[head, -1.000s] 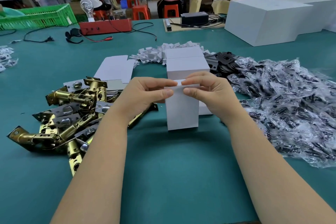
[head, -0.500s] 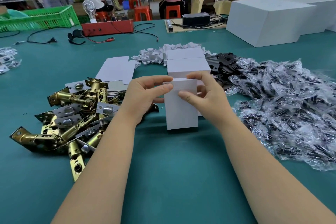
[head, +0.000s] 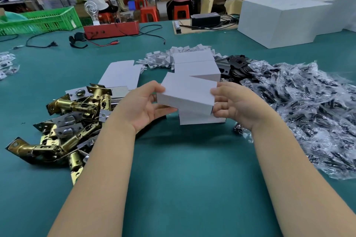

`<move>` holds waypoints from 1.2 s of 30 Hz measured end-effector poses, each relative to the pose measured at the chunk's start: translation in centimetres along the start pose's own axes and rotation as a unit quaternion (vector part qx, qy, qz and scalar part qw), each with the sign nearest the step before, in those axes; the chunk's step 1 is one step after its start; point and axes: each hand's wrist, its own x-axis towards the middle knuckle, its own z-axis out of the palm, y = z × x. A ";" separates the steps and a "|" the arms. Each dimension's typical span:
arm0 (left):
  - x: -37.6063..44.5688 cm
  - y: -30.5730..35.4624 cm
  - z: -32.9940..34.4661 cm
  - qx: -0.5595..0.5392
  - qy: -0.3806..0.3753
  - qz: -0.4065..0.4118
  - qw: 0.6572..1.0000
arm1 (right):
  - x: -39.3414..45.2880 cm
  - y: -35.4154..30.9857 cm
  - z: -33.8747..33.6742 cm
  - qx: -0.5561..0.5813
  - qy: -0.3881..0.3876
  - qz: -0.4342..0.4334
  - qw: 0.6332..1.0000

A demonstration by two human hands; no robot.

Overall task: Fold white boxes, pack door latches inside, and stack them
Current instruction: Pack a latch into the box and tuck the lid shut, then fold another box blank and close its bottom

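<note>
A closed white box (head: 187, 93) is held flat above the green table, tilted slightly. My left hand (head: 143, 105) grips its left end, thumb under and fingers curled over the top edge. My right hand (head: 234, 103) grips its right end the same way. Directly behind and below it stands a stack of closed white boxes (head: 196, 66). A heap of brass door latches (head: 71, 119) lies to the left, by my left forearm. Flat unfolded box blanks (head: 120, 74) lie behind the latches.
Clear plastic bags of black parts (head: 300, 106) spread across the right side. Small white card inserts (head: 163, 57) lie behind the stack. Large white cartons (head: 283, 17) stand far right; a red device (head: 111, 29) and green crate (head: 44, 20) far left. People sit at benches beyond.
The box stood upright on the table while my fingers pressed its top flap shut. Now both hands have lifted it and turned it on its side, holding it by the ends.
</note>
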 end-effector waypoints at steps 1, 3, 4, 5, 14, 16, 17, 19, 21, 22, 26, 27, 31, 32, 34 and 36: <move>0.0 0.0 0.0 0.025 0.003 -0.004 1.000 | 0.1 0.0 -0.1 -0.013 0.015 0.012 1.000; 0.2 -0.2 0.0 0.089 0.003 -0.009 0.996 | 0.1 0.1 -0.4 -0.039 0.057 0.040 0.997; 0.3 -0.3 0.0 0.116 -0.004 -0.010 0.993 | 0.2 0.2 -0.6 -0.051 0.086 0.045 0.994; 0.4 -0.5 0.1 0.135 -0.014 -0.009 0.991 | 0.3 0.1 -0.7 -0.063 0.118 0.043 0.990; 1.0 -1.8 0.3 0.179 -0.031 -0.014 0.983 | 1.2 1.1 -1.0 -0.150 0.247 -0.006 0.957; 1.1 -1.9 0.3 0.182 -0.030 -0.016 0.983 | 1.4 1.2 -0.9 -0.171 0.258 -0.009 0.951; 1.1 -1.9 0.3 0.182 -0.028 -0.016 0.983 | 1.3 1.2 -0.7 -0.179 0.262 -0.014 0.948; 1.1 -1.9 0.3 0.185 -0.015 -0.012 0.983 | 1.2 1.1 -0.5 -0.186 0.271 -0.019 0.944; 1.2 -2.0 0.3 0.196 0.005 0.000 0.981 | 1.2 1.2 -0.3 -0.194 0.270 -0.015 0.943; 1.3 -2.1 0.4 0.204 0.014 0.006 0.979 | 1.2 1.1 -0.2 -0.199 0.272 -0.011 0.941; 1.5 -2.4 0.5 0.240 0.035 0.015 0.970 | 1.3 1.4 0.6 -0.236 0.270 -0.015 0.933; 1.5 -2.4 0.4 0.246 0.038 0.014 0.968 | 1.5 1.6 0.8 -0.244 0.263 -0.019 0.933; 1.6 -2.4 0.4 0.249 0.038 0.011 0.968 | 2.2 2.6 2.0 -0.245 0.266 -0.039 0.931; 1.6 -2.3 0.4 0.246 0.038 0.010 0.968 | 2.2 2.8 2.2 -0.231 0.276 -0.046 0.932; 1.6 -2.3 0.4 0.244 0.040 0.009 0.969 | 2.3 3.0 2.6 -0.187 0.283 -0.054 0.939; 1.6 -2.3 0.4 0.245 0.040 0.008 0.969 | 2.3 3.0 2.6 -0.142 0.275 -0.052 0.949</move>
